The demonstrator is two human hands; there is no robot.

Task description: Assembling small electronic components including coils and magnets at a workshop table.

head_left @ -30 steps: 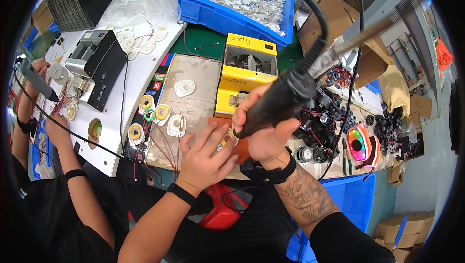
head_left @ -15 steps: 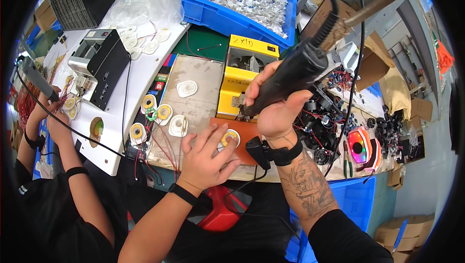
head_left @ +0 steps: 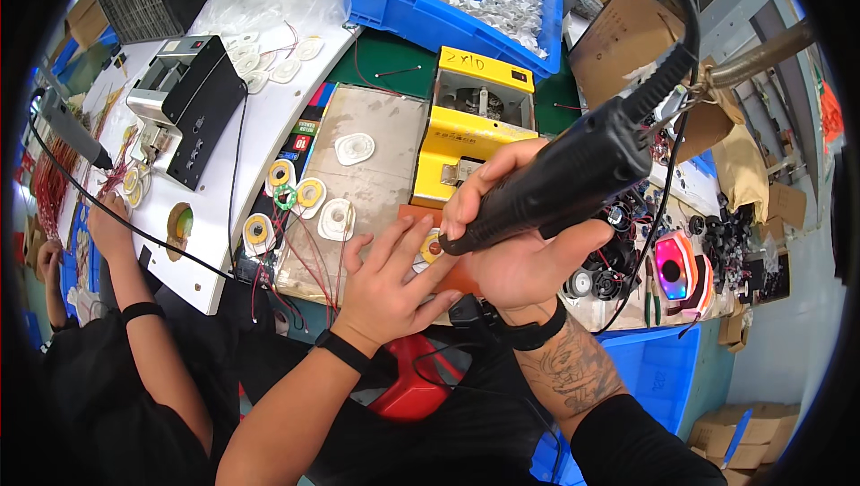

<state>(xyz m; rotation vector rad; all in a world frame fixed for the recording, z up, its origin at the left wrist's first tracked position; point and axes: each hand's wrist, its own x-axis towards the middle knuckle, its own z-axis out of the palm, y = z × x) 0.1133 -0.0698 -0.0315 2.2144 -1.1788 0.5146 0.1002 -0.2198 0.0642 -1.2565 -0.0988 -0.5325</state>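
Observation:
My right hand point(head_left: 515, 271) grips a black electric screwdriver point(head_left: 560, 177), its fingers curled round the lower body and its thumb stuck out to the right. The screwdriver's lower end is right at a white round part with a yellow ring point(head_left: 430, 247); the bit itself cannot be made out. This part lies on a reddish-brown pad point(head_left: 417, 212) before a yellow machine point(head_left: 461, 146). My left hand point(head_left: 390, 284) is open and palm down, with outstretched fingertips at the part's left and near sides, partly covering it. Similar white parts point(head_left: 337, 219) with thin red wires lie left of it.
A blue bin point(head_left: 403, 13) of small whitish pieces stands at the back. On the left, a co-worker's hand point(head_left: 109, 222) is near a black-and-silver machine point(head_left: 184, 110). Black round parts, pliers point(head_left: 652, 298) and a lit orange-and-white shell point(head_left: 674, 269) lie right. The screwdriver's cable point(head_left: 685, 29) hangs from above.
My right hand has brought the electric screwdriver down and nearer, its lower end now at the white part. My left hand stays over the part. The whole view has shifted slightly.

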